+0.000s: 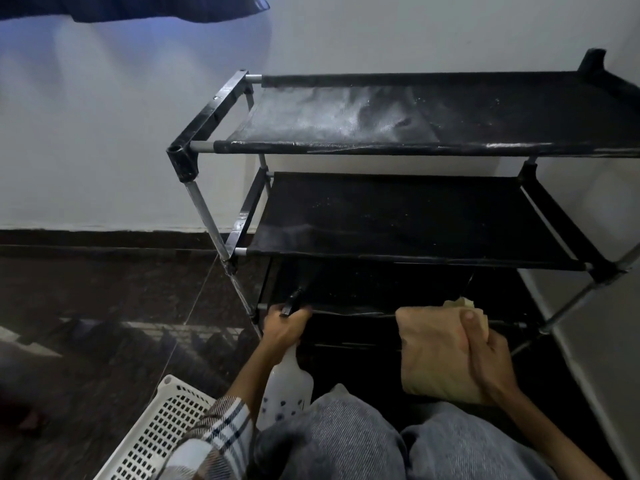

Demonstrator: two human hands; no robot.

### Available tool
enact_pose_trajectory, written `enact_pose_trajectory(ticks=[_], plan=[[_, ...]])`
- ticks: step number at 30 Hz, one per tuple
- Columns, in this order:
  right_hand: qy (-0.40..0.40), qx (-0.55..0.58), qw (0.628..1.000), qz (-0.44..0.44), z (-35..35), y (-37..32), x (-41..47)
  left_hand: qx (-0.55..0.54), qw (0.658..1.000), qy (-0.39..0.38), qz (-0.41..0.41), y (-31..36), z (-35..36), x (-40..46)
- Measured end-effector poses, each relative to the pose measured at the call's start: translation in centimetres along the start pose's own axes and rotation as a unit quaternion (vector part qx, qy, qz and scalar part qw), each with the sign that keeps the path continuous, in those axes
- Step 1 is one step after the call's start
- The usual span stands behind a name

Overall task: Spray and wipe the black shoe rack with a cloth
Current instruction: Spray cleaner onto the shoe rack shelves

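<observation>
On the shoe rack [415,216], upper tiers look sprayed — lowest remains, I judge. My left hand [285,325] grips the spray bottle [287,386]; my right hand [490,355] clutches the cloth [433,351].

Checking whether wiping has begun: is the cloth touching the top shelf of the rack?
Apart. The head view shows the cloth held in the right hand low by the bottom tier, well below the top shelf.

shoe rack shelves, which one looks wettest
The top shelf: its left half shines pale and wet with droplets, while the middle shelf below stays mostly matte black.
</observation>
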State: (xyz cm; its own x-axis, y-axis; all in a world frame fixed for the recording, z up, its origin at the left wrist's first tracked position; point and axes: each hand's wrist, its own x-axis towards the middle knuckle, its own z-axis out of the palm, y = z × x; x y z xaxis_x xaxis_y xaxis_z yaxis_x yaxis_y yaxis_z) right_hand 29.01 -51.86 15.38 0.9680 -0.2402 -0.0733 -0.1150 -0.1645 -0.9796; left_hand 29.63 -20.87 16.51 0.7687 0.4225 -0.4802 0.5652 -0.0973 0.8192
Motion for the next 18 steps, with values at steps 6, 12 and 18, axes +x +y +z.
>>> enact_pose_trajectory(ticks=[6, 12, 18], plan=[[0.046, 0.014, 0.999, 0.021, 0.0, 0.6, 0.4, 0.062, 0.995, -0.076, -0.030, 1.0, 0.8, 0.9], [0.078, 0.032, 0.995, 0.051, -0.5, 2.3, 0.8, 0.067, 0.991, -0.108, -0.040, 1.4, 2.3, 0.7], [0.113, 0.038, 0.991, 0.055, -1.6, 2.4, 0.7, 0.054, 0.991, -0.120, -0.012, 0.9, 3.8, 0.2]])
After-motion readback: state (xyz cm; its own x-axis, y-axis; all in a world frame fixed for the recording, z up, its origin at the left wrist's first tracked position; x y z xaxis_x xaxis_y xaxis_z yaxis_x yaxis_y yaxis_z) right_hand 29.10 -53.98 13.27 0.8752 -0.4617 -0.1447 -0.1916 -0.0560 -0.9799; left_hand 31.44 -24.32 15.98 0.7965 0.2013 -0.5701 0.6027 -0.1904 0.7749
